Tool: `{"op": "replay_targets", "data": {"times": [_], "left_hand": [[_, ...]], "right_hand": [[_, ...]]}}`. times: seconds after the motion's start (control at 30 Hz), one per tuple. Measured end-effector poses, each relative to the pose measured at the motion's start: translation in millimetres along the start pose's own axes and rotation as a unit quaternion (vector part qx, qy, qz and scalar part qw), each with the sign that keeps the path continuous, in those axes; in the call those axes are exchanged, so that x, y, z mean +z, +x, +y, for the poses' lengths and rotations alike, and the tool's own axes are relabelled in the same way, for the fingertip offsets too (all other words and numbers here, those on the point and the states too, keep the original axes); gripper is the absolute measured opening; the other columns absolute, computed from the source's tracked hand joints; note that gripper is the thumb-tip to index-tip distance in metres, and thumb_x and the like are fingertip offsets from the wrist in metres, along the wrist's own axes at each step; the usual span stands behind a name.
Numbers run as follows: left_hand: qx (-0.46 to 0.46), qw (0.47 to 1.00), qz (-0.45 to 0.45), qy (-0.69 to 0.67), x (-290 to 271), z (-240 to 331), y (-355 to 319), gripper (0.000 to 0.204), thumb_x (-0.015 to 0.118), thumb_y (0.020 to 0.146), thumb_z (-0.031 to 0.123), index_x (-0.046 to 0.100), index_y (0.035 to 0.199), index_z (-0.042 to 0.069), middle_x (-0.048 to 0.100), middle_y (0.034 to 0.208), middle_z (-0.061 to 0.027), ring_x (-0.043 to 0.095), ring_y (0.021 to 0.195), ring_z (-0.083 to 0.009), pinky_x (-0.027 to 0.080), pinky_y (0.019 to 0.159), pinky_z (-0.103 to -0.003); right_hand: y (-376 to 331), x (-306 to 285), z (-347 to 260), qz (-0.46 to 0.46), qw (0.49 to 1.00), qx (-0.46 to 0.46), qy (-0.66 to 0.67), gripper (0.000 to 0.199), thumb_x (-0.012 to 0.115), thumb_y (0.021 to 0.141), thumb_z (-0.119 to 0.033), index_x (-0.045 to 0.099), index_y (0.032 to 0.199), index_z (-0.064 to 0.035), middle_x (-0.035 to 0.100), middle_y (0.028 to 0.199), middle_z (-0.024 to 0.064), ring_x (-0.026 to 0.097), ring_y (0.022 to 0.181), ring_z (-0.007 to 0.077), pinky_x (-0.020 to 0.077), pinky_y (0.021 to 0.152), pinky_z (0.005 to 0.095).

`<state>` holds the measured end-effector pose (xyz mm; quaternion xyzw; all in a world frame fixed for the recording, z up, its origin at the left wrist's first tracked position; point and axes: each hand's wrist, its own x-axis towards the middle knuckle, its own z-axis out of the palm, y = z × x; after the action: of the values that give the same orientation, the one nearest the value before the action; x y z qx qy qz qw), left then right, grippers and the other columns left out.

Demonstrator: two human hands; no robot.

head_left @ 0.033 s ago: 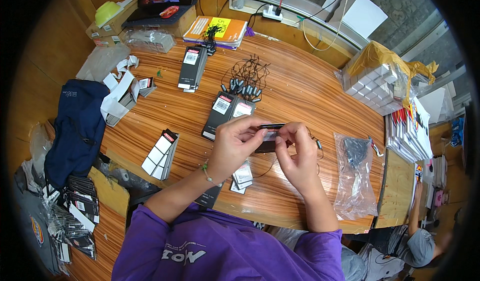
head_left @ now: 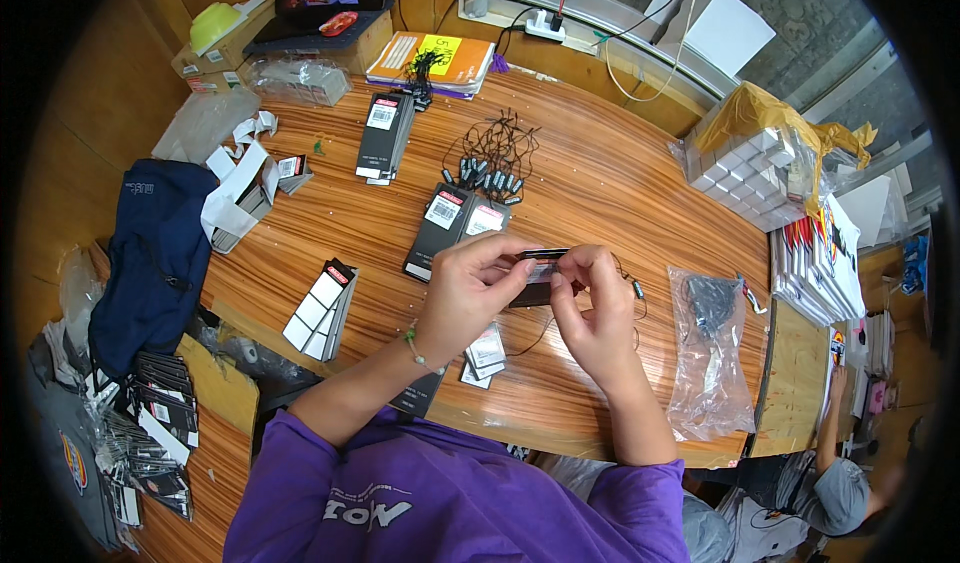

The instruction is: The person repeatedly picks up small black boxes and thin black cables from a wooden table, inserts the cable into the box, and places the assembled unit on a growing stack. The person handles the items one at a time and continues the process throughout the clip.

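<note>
Between my two hands is a black hang tag with a pale label [head_left: 539,272], tilted up above the table. My left hand [head_left: 472,288] pinches its left end with thumb and fingers. The fingertips of my right hand [head_left: 595,308] close on its right side. A thin black cord with a small dark toggle [head_left: 638,290] hangs beside my right hand. Just beyond my hands lie two stacks of dark hang tags [head_left: 438,225] with a bunch of corded toggles [head_left: 490,175] above them. Below my left wrist are white-labelled tags [head_left: 485,351], partly covered.
Another tag stack [head_left: 382,138] lies farther back, and a fanned stack [head_left: 322,308] sits left. At right are a clear plastic bag of black cords [head_left: 712,353] and a wrapped block of small white boxes [head_left: 745,163]. A dark blue bag [head_left: 150,253] lies at the left edge.
</note>
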<state>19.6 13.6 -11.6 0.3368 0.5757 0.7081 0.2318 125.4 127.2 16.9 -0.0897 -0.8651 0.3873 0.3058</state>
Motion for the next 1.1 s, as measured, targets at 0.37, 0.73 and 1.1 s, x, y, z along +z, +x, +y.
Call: {"op": "replay_targets", "data": {"times": [0.37, 0.73, 1.1], "left_hand": [[0.016, 1.0, -0.008, 0.026, 0, -3, 3, 0.015, 0.058, 0.082, -0.007, 0.06, 0.096, -0.008, 0.059, 0.093, -0.0083, 0.063, 0.083, -0.0129, 0.054, 0.07, -0.021], [0.166, 0.962, -0.01, 0.215, -1, 12, 2, 0.018, 0.063, 0.074, -0.007, 0.064, 0.092, -0.003, 0.062, 0.082, -0.0105, 0.062, 0.069, -0.0152, 0.051, 0.058, -0.024], [0.194, 0.944, -0.006, 0.268, 0, 12, 1, 0.021, 0.066, 0.073, -0.003, 0.064, 0.093, -0.002, 0.063, 0.081, -0.0107, 0.063, 0.065, -0.017, 0.049, 0.055, -0.026]], "right_hand": [[4, 3, 9, 0.001, 0.998, -0.033, -0.054, 0.019, 0.059, 0.075, 0.004, 0.047, 0.09, 0.0003, 0.057, 0.071, 0.0137, 0.059, 0.062, 0.0276, 0.0464, 0.055, 0.0337], [1, 13, 15, 0.041, 0.94, 0.135, 0.31, 0.016, 0.054, 0.079, 0.006, 0.045, 0.089, -0.0019, 0.05, 0.067, 0.0053, 0.051, 0.061, 0.0071, 0.041, 0.053, 0.0221], [4, 11, 20, 0.032, 0.972, -0.183, -0.147, 0.027, 0.061, 0.073, 0.008, 0.048, 0.095, -0.0008, 0.053, 0.072, 0.0114, 0.054, 0.063, 0.0232, 0.0442, 0.06, 0.0307]]}}
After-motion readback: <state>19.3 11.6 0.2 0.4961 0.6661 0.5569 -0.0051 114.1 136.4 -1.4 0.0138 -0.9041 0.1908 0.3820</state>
